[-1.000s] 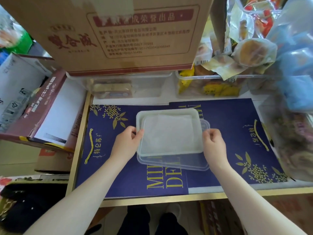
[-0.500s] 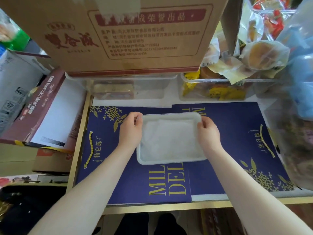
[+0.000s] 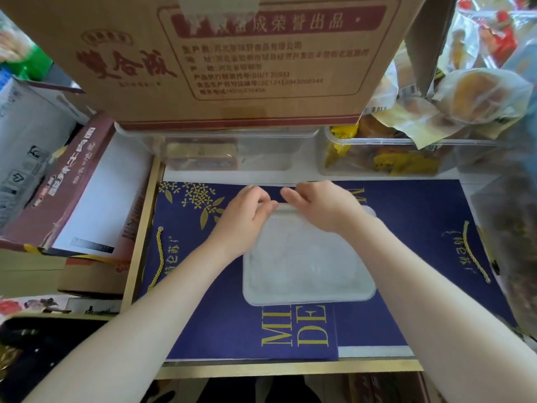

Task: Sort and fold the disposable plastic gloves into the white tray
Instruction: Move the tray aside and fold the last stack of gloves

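The white tray (image 3: 309, 298) lies on the blue printed mat, covered by its translucent lid (image 3: 305, 257). Crumpled clear plastic gloves show faintly through the lid. Both of my hands meet at the middle of the tray's far edge. My left hand (image 3: 247, 216) rests on the far left part of the lid, its fingertips touching the rim. My right hand (image 3: 322, 207) lies across the far rim with its fingers pointing left and presses on the lid. The far rim is mostly hidden under my hands.
A big cardboard box (image 3: 232, 59) overhangs the back. Under it stand two clear plastic bins (image 3: 232, 152) (image 3: 392, 158), the right one with yellow snack packs. Bagged buns (image 3: 479, 94) pile up at the right. A maroon carton (image 3: 66, 184) leans at the left.
The lid came down from a tilted hold onto the tray. My hands then slid from the tray's left and right sides to the middle of its far edge.
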The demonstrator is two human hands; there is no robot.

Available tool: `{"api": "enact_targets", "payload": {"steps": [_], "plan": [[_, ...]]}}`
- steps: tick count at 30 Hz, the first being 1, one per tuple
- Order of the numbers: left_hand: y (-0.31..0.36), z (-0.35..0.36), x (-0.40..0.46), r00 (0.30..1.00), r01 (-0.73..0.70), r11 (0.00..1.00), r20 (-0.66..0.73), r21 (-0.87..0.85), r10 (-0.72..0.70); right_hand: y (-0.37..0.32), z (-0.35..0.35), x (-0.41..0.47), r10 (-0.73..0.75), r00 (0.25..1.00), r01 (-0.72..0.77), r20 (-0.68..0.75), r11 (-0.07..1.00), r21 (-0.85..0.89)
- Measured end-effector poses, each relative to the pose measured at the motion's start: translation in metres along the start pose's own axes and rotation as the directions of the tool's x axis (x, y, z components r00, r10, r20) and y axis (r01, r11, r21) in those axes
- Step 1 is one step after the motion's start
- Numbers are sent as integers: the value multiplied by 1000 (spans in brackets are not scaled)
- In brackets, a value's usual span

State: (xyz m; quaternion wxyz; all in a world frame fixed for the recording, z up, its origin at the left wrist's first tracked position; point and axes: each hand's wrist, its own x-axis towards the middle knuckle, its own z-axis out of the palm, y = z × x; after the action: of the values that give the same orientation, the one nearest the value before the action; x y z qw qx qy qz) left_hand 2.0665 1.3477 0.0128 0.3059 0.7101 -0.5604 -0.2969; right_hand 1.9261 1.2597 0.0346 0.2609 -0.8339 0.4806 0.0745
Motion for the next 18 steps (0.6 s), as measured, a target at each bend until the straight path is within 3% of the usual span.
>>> {"api": "enact_targets", "payload": {"steps": [4,5,7,9,11,14,18], "plan": [[7,-7,-21,962,-245,968,-142,-54,235,-17,-24,2,10,972,-9,235,1000,-3],[5,-5,-23,963,-226,971,-166,-82,211,-21,-23,2,7,964,6,264,999,-50],[2,-2,-27,983,-54,972,-181,-230,11,-26,-15,0,6,974,26,227,990,-138],[2,1,-29,965,205,869,-57,-450,-257,-29,-10,-6,33,991,-8,133,982,-188],[2,6,-31,919,340,799,-4,-496,-394,-33,-8,-12,67,996,-55,53,979,-197],[8,9,-37,910,312,851,-126,-422,-396,-48,2,-18,92,996,-90,2,978,-189],[3,12,-46,930,254,879,-147,-403,-336,-57,20,-27,77,993,-84,-84,992,-90]]}}
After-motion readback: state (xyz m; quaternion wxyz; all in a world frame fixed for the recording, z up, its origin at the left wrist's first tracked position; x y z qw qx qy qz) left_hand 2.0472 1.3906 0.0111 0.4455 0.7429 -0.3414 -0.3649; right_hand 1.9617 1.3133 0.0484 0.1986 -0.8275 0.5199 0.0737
